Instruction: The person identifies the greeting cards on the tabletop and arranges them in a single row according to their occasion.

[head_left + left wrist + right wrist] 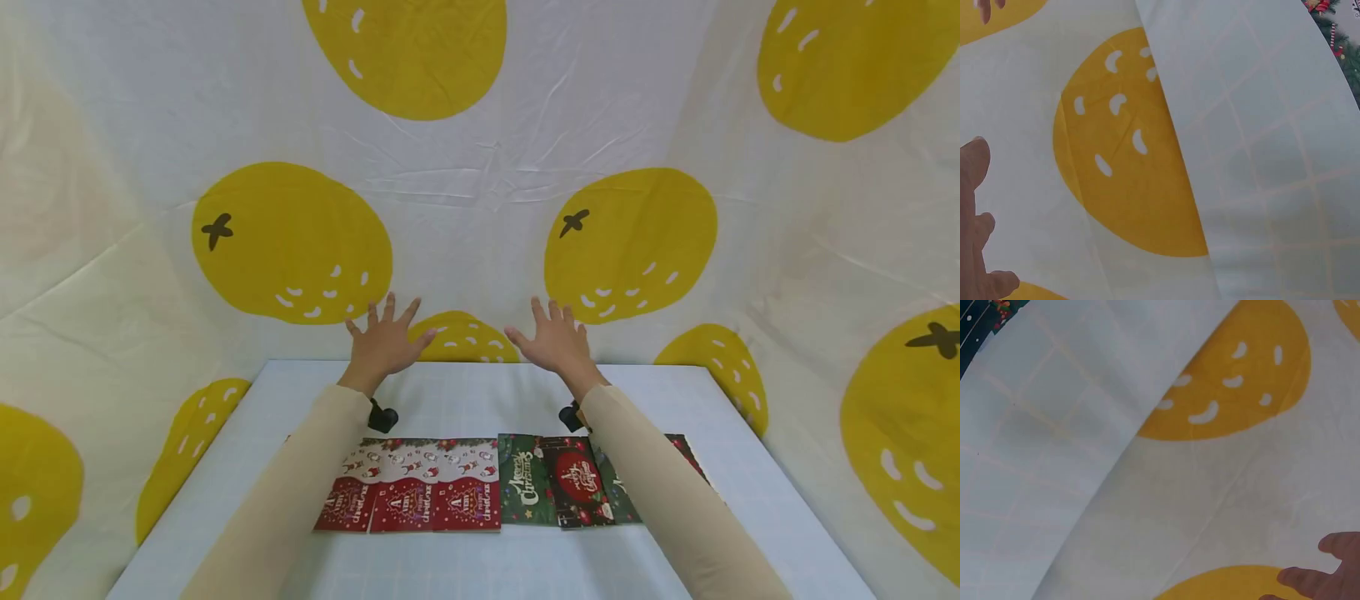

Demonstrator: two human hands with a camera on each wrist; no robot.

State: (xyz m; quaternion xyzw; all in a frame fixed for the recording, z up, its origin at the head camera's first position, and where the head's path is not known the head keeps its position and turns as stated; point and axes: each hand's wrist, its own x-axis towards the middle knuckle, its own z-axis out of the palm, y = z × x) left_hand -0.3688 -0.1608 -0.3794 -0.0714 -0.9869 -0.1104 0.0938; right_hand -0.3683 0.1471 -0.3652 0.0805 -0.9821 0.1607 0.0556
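Both hands are raised over the far edge of the table in the head view, fingers spread and nothing in them. The left hand point(384, 346) is left of centre; the right hand point(557, 343) mirrors it on the right, thumbs toward each other. Below them, a row of Christmas-printed pieces lies across the table. On the left are several red and white pieces point(467, 500) with small Santa figures. To the right lie a green "Merry Christmas" piece point(525, 479) and a dark one with a red round print point(577, 482). The right sleeve partly covers others.
The white table point(450, 567) has a faint grid. Behind and beside it hangs a pale cloth point(480, 250) printed with large yellow fruit. Each wrist carries a small black camera, one at the left wrist point(382, 417), another at the right point(572, 417).
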